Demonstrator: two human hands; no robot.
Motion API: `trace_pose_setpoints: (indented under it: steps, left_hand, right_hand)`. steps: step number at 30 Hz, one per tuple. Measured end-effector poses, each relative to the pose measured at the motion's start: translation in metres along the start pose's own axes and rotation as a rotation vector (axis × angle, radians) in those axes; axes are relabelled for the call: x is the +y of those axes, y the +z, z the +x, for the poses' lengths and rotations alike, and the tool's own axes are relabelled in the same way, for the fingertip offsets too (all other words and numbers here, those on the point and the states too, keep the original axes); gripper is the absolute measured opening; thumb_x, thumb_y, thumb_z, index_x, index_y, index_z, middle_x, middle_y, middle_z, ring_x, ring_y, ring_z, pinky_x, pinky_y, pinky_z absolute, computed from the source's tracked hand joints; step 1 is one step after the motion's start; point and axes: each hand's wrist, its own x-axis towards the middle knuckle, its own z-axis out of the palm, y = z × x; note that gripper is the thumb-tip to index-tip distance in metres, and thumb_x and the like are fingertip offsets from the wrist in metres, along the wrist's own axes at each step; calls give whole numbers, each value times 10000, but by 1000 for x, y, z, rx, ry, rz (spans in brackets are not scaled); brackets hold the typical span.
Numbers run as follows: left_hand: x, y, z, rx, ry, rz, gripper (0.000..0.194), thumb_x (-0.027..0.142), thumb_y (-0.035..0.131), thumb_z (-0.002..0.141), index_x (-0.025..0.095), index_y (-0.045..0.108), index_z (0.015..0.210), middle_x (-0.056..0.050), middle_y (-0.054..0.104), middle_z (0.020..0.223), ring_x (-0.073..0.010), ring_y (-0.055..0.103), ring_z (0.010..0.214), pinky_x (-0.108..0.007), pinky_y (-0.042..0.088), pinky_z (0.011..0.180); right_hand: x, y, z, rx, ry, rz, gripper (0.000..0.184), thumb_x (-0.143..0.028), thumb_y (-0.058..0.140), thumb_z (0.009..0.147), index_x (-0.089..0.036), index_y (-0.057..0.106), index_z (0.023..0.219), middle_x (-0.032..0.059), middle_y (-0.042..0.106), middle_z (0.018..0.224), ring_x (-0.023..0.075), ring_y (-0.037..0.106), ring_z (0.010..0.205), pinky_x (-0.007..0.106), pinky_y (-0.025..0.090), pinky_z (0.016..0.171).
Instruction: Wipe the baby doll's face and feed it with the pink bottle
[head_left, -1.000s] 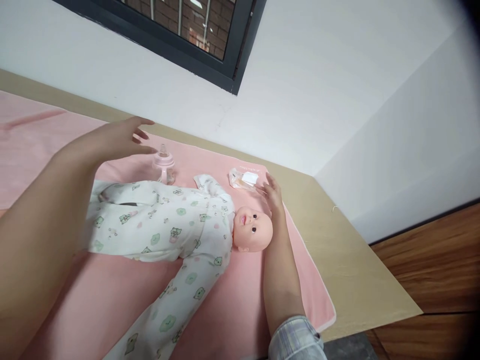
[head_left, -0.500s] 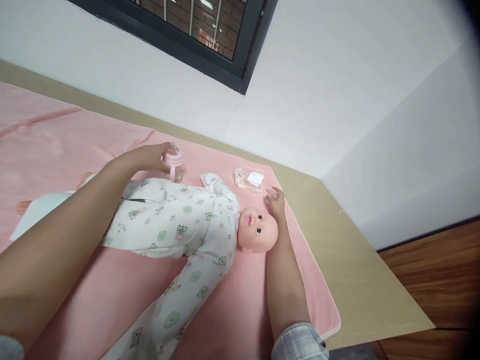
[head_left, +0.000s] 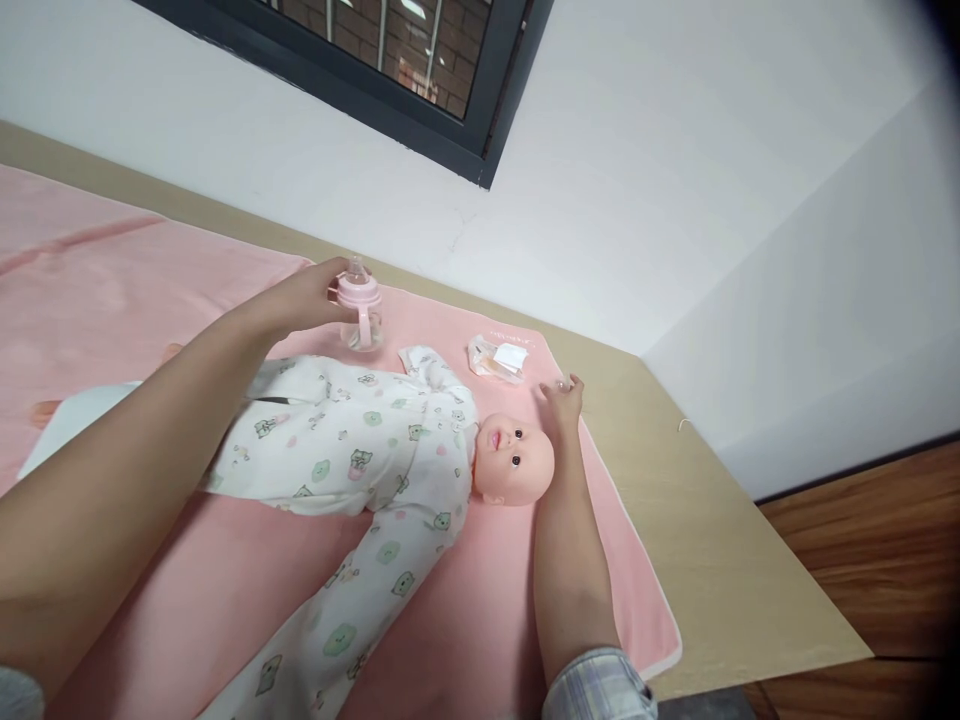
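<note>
The white wall [head_left: 675, 180] rises behind everything, meeting the table [head_left: 690, 520] along its far edge; the tan top narrows to a slim strip between wall and blanket and widens to the right, where it ends in a sharp near corner by brown wood panels [head_left: 885, 540]; the pink blanket [head_left: 90, 240] covers most of the rest, its pale-bound right edge slanting down to a rounded near corner; the dark-framed window [head_left: 420, 60] sits above the far edge; the doll [head_left: 337, 440] lies face up across the blanket in printed white clothes, head to the right, one sleeve stretched toward the near side, the other short and pointing at the wall; the left forearm passes over its legs, and the left hand [head_left: 319, 300] is clamped on the upper part of the bottle [head_left: 362, 315], which stands upright beyond the doll's waist, near the blanket's far edge; I cannot tell whether its base touches the blanket; the right hand [head_left: 564, 404] is beyond the doll's head, at the blanket's right edge, with fingers closed about a small clear piece [head_left: 562, 384]; between the hands, nearer the right, the packet [head_left: 499, 358] lies on the blanket.
</note>
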Motion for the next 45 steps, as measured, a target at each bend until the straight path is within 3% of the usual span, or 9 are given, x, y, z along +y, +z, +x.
trace_pose_setpoints:
  steps: [3,7,12,16,24,28,31,39,45]
  left_hand:
    - [31,4,-7,8,-10,-116,1018,618,772,667,82,467,1477,-138,660,1282,-280,656,1110,-402,507,878]
    - [69,13,-19,4,52,-170,792,452,736,774,159,492,1468,-108,656,1297,-263,675,1105,-400,545,939]
    - [110,24,-40,-29,237,-68,628,341,707,786,231,561,1387,-66,656,1335,-295,627,1229,-398,515,1043]
    - [132,25,-55,-67,299,-5,634,363,692,793,268,552,1404,-33,663,1342,-313,630,1230,-385,520,1017]
    - [141,21,-65,-64,293,3,646,421,710,815,281,528,1419,-38,664,1343,-318,640,1222,-380,551,954]
    - [137,21,-63,-56,279,0,670,447,732,801,290,515,1414,-35,674,1328,-328,648,1213,-393,557,947]
    - [139,21,-62,-51,277,-15,680,481,744,786,285,520,1398,-42,684,1317,-338,661,1192,-401,562,933]
    - [156,24,-74,20,269,99,738,534,702,825,278,472,1478,-67,696,1302,-372,676,1161,-453,548,942]
    - [169,16,-93,136,397,212,517,415,577,975,245,524,1460,-61,647,1387,-329,628,1254,-447,514,1067]
  right_hand:
    - [-34,-15,2,42,-35,125,707,-424,749,673,-129,498,1264,167,625,1253,241,635,1109,404,521,1031]
    - [-99,-38,-10,-79,-397,304,687,-505,731,767,-199,464,1320,130,584,1349,208,631,1192,357,542,1020]
    - [-171,-47,-70,-235,-776,181,678,-613,609,907,-333,390,1485,93,491,1467,250,521,1382,436,514,1105]
    - [-201,-32,-122,-411,-847,154,694,-642,534,956,-350,311,1544,86,465,1500,269,484,1418,495,488,1148]
    - [-208,-8,-151,-577,-749,112,640,-579,649,928,-323,418,1467,56,462,1526,273,481,1417,485,476,1178]
    - [-207,-2,-155,-653,-722,96,664,-517,638,954,-336,341,1520,58,406,1571,276,430,1463,502,463,1191]
    - [-205,4,-159,-703,-681,130,815,-504,676,929,-357,208,1580,71,352,1604,304,378,1501,560,453,1191]
    - [-201,8,-159,-644,-704,269,891,-525,686,902,-393,139,1594,75,438,1505,297,538,1350,564,570,1059]
    - [-184,-9,-111,-455,-773,181,994,-517,699,873,-382,42,1607,115,385,1553,309,545,1348,532,590,997]
